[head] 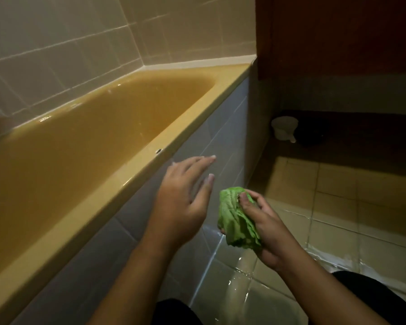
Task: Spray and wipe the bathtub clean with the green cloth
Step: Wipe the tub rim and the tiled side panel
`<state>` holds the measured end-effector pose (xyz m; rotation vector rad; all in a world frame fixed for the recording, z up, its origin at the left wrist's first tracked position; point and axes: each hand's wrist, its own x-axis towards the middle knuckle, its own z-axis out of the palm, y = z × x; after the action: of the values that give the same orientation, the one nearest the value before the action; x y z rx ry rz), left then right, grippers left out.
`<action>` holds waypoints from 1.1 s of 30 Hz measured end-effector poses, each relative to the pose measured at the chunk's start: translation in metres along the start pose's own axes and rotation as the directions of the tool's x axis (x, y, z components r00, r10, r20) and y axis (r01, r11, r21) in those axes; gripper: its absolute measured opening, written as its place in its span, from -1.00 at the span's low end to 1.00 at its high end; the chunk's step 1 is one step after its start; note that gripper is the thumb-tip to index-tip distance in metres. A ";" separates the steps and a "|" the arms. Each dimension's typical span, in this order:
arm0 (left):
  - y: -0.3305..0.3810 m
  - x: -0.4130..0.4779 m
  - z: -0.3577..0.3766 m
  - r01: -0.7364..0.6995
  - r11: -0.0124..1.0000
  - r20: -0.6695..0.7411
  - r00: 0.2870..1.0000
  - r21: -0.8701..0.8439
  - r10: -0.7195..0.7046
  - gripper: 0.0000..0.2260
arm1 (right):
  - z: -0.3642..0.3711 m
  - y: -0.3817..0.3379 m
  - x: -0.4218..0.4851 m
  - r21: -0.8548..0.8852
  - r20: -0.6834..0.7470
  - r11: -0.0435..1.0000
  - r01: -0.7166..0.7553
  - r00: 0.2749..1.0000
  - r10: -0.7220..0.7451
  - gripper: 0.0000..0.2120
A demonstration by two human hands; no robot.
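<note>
A yellow bathtub (136,170) fills the left half of the view, its rim running from the near left to the far corner. In front of the tub's grey tiled side, my right hand (265,228) is closed around a crumpled green cloth (236,219), held over the floor. My left hand (185,198) hovers beside it, fingers spread, holding nothing, just outside the tub rim. Water runs down from the cloth to the floor. No spray bottle is in view.
The beige tiled floor (333,207) is wet and shiny near my knees. A white scoop (283,129) sits on a dark ledge at the right. A dark wooden door (338,31) stands beyond the tub's end. Pale tiled walls (68,43) back the tub.
</note>
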<state>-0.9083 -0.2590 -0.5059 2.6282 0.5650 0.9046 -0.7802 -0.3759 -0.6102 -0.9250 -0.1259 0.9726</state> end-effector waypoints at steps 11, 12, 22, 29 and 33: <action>-0.010 -0.049 0.127 0.675 0.221 0.538 0.710 -0.704 -0.455 -0.76 | -0.046 -0.020 -0.014 -0.097 -0.064 0.992 -0.076 0.995 0.070 -0.59; -0.008 -0.045 0.124 0.677 0.157 0.559 0.697 -0.719 -0.450 -0.77 | -0.046 -0.022 -0.015 -0.139 -0.071 0.988 -0.061 0.996 0.051 -0.61; -0.010 -0.044 0.127 0.670 -0.160 0.596 0.494 -0.725 -0.633 -0.78 | -0.055 -0.018 -0.020 -0.912 0.282 0.250 0.326 0.939 -0.198 -0.56; -0.029 -0.047 0.122 0.704 0.026 0.522 0.551 -0.710 -0.651 -0.81 | -0.054 -0.012 -0.014 -0.930 0.351 0.034 0.366 0.913 -0.208 -0.67; -0.044 -0.051 0.116 0.746 0.285 0.492 0.627 -0.601 -0.604 -0.97 | -0.056 -0.018 -0.014 -0.932 0.267 0.221 0.288 0.956 -0.120 -0.60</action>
<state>-0.8828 -0.2612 -0.6379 1.3798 0.9033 0.4365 -0.7498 -0.4248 -0.6280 -1.9497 -1.0866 0.6117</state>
